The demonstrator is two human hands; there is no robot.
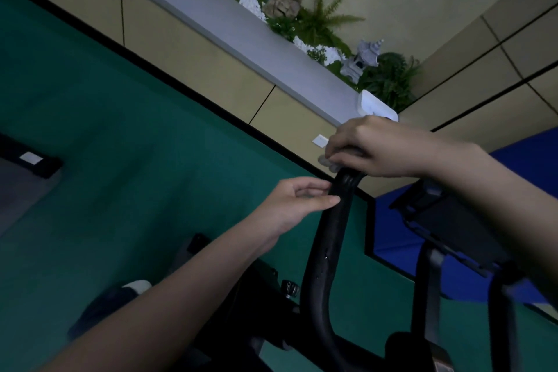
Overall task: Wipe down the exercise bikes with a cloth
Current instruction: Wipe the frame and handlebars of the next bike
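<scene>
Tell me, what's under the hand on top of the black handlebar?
Under the right hand a grey scrap, probably the cloth, peeks out over the handlebar tip. The hand covers the rest.

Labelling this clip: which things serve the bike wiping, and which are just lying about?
Job: black curved bike handlebar, pale cloth wad under right hand, left hand.
Lying about: white rectangular box, grey stone pagoda ornament, green ferns.

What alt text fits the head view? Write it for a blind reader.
Two hands work at the top of a black bike handlebar: the right hand grips its upper end, the left hand pinches it just below. The floor is green.
</scene>
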